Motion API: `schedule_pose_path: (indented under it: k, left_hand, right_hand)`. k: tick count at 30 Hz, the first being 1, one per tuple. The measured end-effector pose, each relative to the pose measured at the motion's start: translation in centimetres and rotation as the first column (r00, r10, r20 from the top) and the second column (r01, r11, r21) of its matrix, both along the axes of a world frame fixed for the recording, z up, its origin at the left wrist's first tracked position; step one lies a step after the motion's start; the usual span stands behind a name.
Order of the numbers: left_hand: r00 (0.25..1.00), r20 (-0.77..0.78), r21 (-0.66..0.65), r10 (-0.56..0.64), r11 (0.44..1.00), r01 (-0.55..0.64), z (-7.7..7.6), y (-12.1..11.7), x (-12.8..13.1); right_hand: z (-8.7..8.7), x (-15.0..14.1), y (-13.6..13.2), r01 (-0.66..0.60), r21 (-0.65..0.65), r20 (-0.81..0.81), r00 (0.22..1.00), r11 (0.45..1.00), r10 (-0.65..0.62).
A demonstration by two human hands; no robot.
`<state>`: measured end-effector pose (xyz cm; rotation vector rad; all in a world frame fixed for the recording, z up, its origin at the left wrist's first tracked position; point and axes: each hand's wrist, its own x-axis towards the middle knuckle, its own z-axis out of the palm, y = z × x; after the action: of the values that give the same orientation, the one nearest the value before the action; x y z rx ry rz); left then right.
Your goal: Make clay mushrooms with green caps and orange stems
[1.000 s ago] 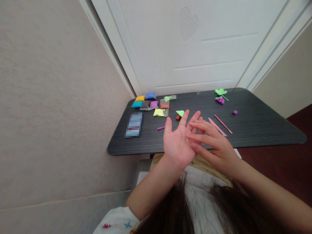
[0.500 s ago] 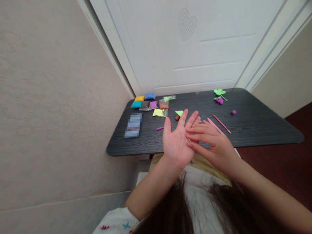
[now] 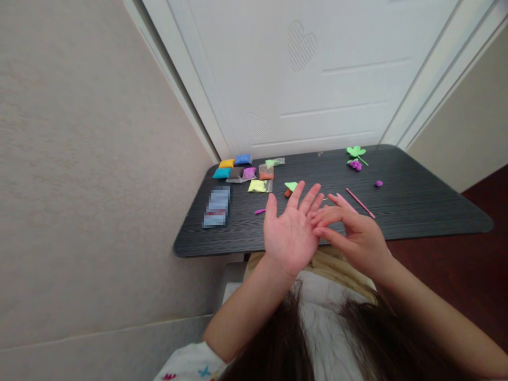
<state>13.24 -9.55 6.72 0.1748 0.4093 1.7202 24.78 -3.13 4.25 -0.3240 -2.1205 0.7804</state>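
My left hand (image 3: 292, 235) is held palm up over the table's front edge, fingers spread. My right hand (image 3: 354, 233) touches the little-finger side of that palm, its thumb and fingertips pinched together. Whatever lies between those fingertips is too small or hidden to make out. Just beyond my left fingertips are a light green piece of clay (image 3: 291, 186) and a reddish-brown piece (image 3: 288, 193), partly covered by the hand. A thin yellow strand (image 3: 325, 199) shows between the hands. Behind my right hand lie a pink clay knife (image 3: 346, 203) and a pink modelling stick (image 3: 360, 203).
Several clay packets, including a yellow one (image 3: 257, 186) and a blue one (image 3: 243, 159), lie at the table's back left. A blurred phone-like object (image 3: 217, 207) and a purple tool (image 3: 260, 211) are nearer. Green leaves (image 3: 356, 152), purple clay grapes (image 3: 355, 165) and a purple ball (image 3: 379, 183) lie right.
My right fingers have drawn together from lying stretched across the left palm into a pinch at its edge. The yellow bit seen there is no longer visible. My left hand stays nearly still.
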Motion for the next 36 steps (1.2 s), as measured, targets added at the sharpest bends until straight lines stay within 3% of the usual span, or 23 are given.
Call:
schedule_pose_path:
  k: [2, 5, 8, 15, 20, 22, 28, 36]
  left_hand:
    - [1.0, -0.006, 0.011, 0.012, 1.0, -0.012, -0.3, 0.0, -0.1]
    - [0.999, -0.015, 0.008, 0.039, 0.999, -0.039, -0.7, 0.0, -0.3]
    - [0.998, -0.029, -0.006, 0.057, 0.998, -0.057, -0.8, -0.1, -0.4]
    - [0.997, -0.041, -0.021, 0.06, 0.998, -0.061, -0.9, -0.1, -0.4]
    - [0.996, -0.072, 0.006, 0.046, 0.999, -0.046, -1.3, 0.0, -0.5]
    - [0.996, -0.082, 0.017, 0.04, 0.999, -0.039, -1.4, 0.0, -0.6]
    - [0.993, -0.112, 0.008, 0.048, 0.999, -0.047, -1.4, 0.0, -0.6]
    - [0.986, -0.16, 0.011, 0.048, 0.999, -0.047, -1.7, 0.1, -0.7]
  right_hand:
    - [-0.2, 0.3, 0.0, -0.043, -0.157, -0.109, 0.994, 0.987, 0.026]
    - [-0.4, 0.6, -0.3, -0.213, -0.338, -0.299, 0.948, 0.917, 0.11]
    - [-0.4, 0.8, -0.7, -0.338, -0.401, -0.389, 0.904, 0.851, 0.176]
    - [0.2, 1.9, -1.6, -0.337, -0.491, -0.386, 0.911, 0.803, 0.146]
    - [0.8, 2.1, -2.2, -0.507, -0.627, -0.516, 0.839, 0.592, 0.171]
    - [0.8, 2.0, -2.2, -0.552, -0.627, -0.556, 0.811, 0.55, 0.181]
    - [0.5, 1.7, -1.9, -0.616, -0.587, -0.639, 0.751, 0.525, 0.166]
    - [0.5, 1.7, -1.8, -0.526, -0.623, -0.584, 0.805, 0.579, 0.102]
